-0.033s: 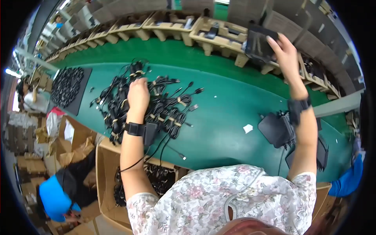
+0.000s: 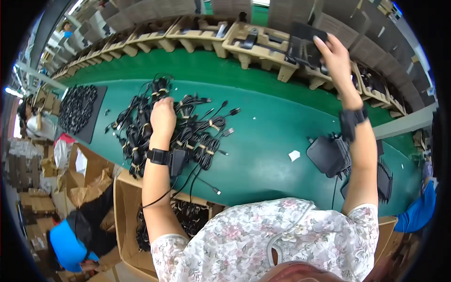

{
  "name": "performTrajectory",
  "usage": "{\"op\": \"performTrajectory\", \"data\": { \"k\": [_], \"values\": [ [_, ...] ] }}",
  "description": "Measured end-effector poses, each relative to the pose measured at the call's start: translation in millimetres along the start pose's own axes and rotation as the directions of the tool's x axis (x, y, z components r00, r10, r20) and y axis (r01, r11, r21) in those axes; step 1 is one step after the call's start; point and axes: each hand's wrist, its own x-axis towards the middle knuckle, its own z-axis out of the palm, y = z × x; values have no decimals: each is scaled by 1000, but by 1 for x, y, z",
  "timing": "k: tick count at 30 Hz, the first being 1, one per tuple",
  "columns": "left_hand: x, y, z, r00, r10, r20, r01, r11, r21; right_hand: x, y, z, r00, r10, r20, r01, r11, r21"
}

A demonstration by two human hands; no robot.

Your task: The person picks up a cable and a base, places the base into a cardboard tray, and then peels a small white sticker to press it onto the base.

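My left hand (image 2: 162,117) rests knuckles-up, fingers closed, on a cable bundle in a pile of bundled black cables (image 2: 197,131) on the green belt (image 2: 263,127). My right hand (image 2: 336,54) reaches to the far side and grips a flat black device (image 2: 304,43). It holds the device over a brown moulded pulp tray (image 2: 263,49). Both wrists wear black bands.
More pulp trays (image 2: 141,35) line the belt's far edge. Black power bricks (image 2: 326,155) lie by my right forearm, near a white scrap (image 2: 294,155). A cardboard box of cables (image 2: 188,218) stands below the belt. A black mat of cables (image 2: 77,110) lies left. A person in a blue cap (image 2: 68,242) crouches lower left.
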Motion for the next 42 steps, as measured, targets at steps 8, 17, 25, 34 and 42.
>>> {"op": "performTrajectory", "data": {
  "k": [8,17,25,34,42],
  "values": [
    [-7,-1,0,993,-34,116,29,998,51,67,60,60,981,192,8,-189,962,195],
    [-5,15,-21,975,-30,222,26,999,22,84,79,65,998,26,55,23,670,-742],
    [-3,39,-31,992,69,103,-60,994,-94,-26,15,98,736,-557,384,677,624,-391],
    [-22,134,-63,953,201,-226,-285,849,-445,-101,-51,143,514,-421,748,512,849,126],
    [-38,131,-33,896,2,445,410,385,-827,-98,-37,107,759,-214,615,24,953,301]
  ]
}}
